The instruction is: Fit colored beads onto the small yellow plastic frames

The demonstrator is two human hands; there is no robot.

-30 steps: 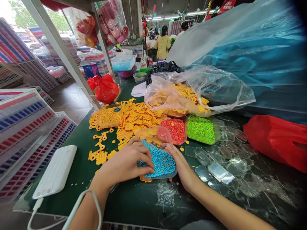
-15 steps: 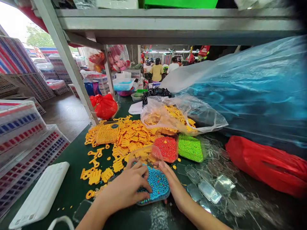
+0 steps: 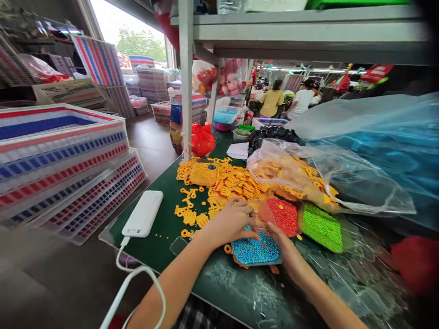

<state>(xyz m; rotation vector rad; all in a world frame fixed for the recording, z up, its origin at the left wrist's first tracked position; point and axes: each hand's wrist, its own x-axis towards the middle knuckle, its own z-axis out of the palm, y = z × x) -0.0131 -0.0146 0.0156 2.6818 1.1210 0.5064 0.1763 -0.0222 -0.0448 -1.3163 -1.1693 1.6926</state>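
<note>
A clear plastic box of blue beads [image 3: 257,251], with a few beads of other colours among them, sits low on the table in front of me. Over its back left edge my left hand [image 3: 236,223] reaches with bent fingers, thumb close to the beads. Along the right side, my right hand [image 3: 283,244] grips the box; its fingertips meet near the back edge. A box of red beads [image 3: 283,217] and one of green beads [image 3: 322,228] lie just behind to the right. Yellow flat plastic pieces [image 3: 236,183] are heaped behind my left hand.
A yellow bead box [image 3: 203,175] lies on the heap. A clear bag [image 3: 284,169] holds more yellow pieces. Clear flat cases [image 3: 346,269] spread on the right. A white power bank [image 3: 144,212] with cable lies left. A shelf post [image 3: 186,87] rises behind; striped crates [image 3: 65,160] stand left.
The view has swung left, so everything sits further right. The blue bead box has moved nearer the table's front edge, and my left hand's fingers have drawn toward its back edge.
</note>
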